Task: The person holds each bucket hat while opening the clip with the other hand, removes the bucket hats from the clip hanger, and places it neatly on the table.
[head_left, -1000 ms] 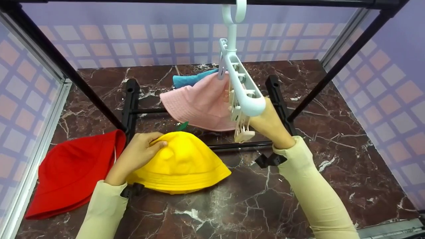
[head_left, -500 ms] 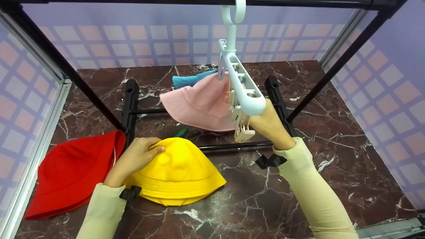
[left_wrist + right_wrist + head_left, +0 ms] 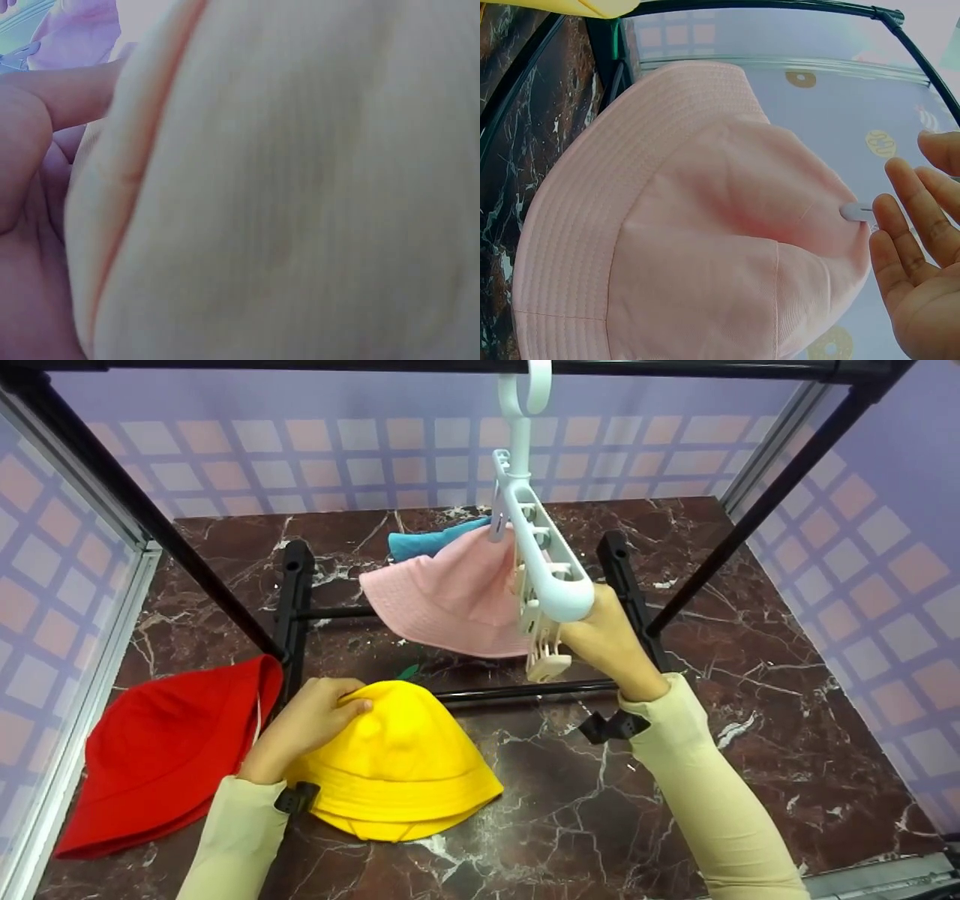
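Note:
My left hand point(image 3: 309, 727) pinches the crown of a yellow bucket hat point(image 3: 405, 750), thumb in front; the hat's fabric fills most of the left wrist view. A pink bucket hat point(image 3: 450, 596) hangs from a clip on a pale blue clip hanger point(image 3: 564, 598). Behind the hanger's loose clips point(image 3: 550, 666), my right hand point(image 3: 611, 641) is partly covered. In the right wrist view, that hand's fingers point(image 3: 889, 262) are loosely extended beside the pink hat and the clip point(image 3: 853, 212), with nothing seen gripped. A blue hat point(image 3: 427, 542) shows behind the pink one.
A red bucket hat point(image 3: 165, 750) lies at the left on the dark marble-patterned surface point(image 3: 540, 825). The hanger hooks over the black rack's top bar point(image 3: 675, 367). The rack's lower bar point(image 3: 540, 690) crosses behind the yellow hat. Patterned panels point(image 3: 420, 442) surround the surface.
The yellow hat has come down toward me and slightly left in my left hand. My right hand and the pink hat have hardly moved.

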The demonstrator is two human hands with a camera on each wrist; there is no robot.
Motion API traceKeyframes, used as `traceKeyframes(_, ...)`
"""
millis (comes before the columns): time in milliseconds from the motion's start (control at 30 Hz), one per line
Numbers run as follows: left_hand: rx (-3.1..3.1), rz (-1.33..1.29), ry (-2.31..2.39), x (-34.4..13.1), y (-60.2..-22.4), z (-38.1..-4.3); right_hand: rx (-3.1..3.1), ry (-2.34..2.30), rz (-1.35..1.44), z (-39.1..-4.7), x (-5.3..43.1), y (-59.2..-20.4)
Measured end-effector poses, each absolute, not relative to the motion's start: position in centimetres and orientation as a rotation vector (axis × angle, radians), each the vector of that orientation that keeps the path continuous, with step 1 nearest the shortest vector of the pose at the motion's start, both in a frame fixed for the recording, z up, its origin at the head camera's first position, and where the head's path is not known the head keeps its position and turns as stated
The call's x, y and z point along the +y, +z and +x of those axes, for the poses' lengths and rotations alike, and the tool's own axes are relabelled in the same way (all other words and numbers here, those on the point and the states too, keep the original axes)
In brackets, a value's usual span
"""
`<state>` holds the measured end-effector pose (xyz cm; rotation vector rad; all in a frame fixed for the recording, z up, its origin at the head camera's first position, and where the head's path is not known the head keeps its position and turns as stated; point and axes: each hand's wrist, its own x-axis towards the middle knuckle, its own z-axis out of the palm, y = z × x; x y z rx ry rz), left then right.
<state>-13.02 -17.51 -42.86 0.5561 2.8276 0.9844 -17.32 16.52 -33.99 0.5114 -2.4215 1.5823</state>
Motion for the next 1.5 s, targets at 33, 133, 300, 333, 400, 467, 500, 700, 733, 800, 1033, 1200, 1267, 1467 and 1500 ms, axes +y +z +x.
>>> traceKeyframes(33,2.827,0.558,0.982,-17.5,-42.9,-13.0,-2.416,1.583,0.515,-17.3,16.5,-34.0)
traceKeyframes(133,2.833,0.561,0.972,-17.6,-43.0,-13.1,-2.409,1.581,0.519,-17.3,16.6,-34.0)
traceKeyframes(300,2.827,0.558,0.967,-17.7,-43.5,-13.2,-2.419,1.570,0.496,-17.3,16.7,-34.2)
traceKeyframes(333,2.823,0.555,0.967,-17.7,-43.6,-13.2,-2.423,1.567,0.494,-17.2,16.7,-34.3)
traceKeyframes(400,2.814,0.545,0.964,-17.7,-43.8,-13.2,-2.430,1.562,0.489,-17.2,16.8,-34.3)
traceKeyframes(467,2.807,0.530,0.960,-17.8,-43.9,-13.3,-2.435,1.556,0.485,-17.2,16.8,-34.4)
traceKeyframes(500,2.807,0.523,0.958,-17.8,-44.0,-13.3,-2.435,1.558,0.486,-17.2,16.8,-34.5)
traceKeyframes(700,2.815,0.501,0.939,-17.9,-44.4,-13.3,-2.446,1.574,0.461,-17.3,16.9,-34.7)
traceKeyframes(733,2.816,0.498,0.936,-17.9,-44.5,-13.3,-2.449,1.577,0.454,-17.3,16.9,-34.8)
traceKeyframes(800,2.816,0.490,0.933,-17.9,-44.6,-13.3,-2.451,1.589,0.442,-17.3,17.0,-34.8)
traceKeyframes(1033,2.824,0.481,0.916,-17.9,-44.8,-13.3,-2.459,1.592,0.432,-17.3,17.0,-35.0)
traceKeyframes(1200,2.824,0.451,0.913,-17.8,-45.0,-13.3,-2.452,1.601,0.454,-17.3,17.0,-35.2)
traceKeyframes(1267,2.824,0.433,0.905,-17.7,-45.0,-13.2,-2.448,1.606,0.464,-17.3,17.1,-35.3)
traceKeyframes(1467,2.814,0.385,0.886,-17.7,-45.3,-13.1,-2.448,1.597,0.465,-17.4,17.2,-35.5)
traceKeyframes(1500,2.812,0.379,0.886,-17.7,-45.3,-13.1,-2.448,1.603,0.465,-17.4,17.2,-35.6)
